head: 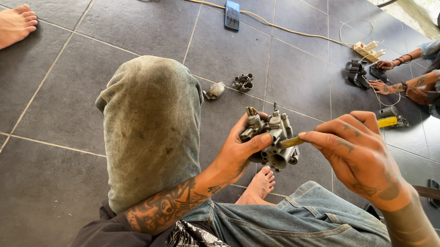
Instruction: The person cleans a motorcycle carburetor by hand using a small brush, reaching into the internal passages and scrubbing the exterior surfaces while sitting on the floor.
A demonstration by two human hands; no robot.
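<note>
Head view: left hand (238, 152) clamped around grey cast-metal carburettor body (272, 139), held in the air above dark grey tiled floor (53, 103), just beyond raised knee. Right hand (358, 152) pinching small yellow-handled tool (292, 141), tip touching carburettor. Two small grey metal parts (230, 86) on floor mid-tile, well apart from hands.

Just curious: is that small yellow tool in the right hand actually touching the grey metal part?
Touching. In the head view, the yellow tool, pinched by the right hand, meets the grey metal part held in the left hand.
</note>
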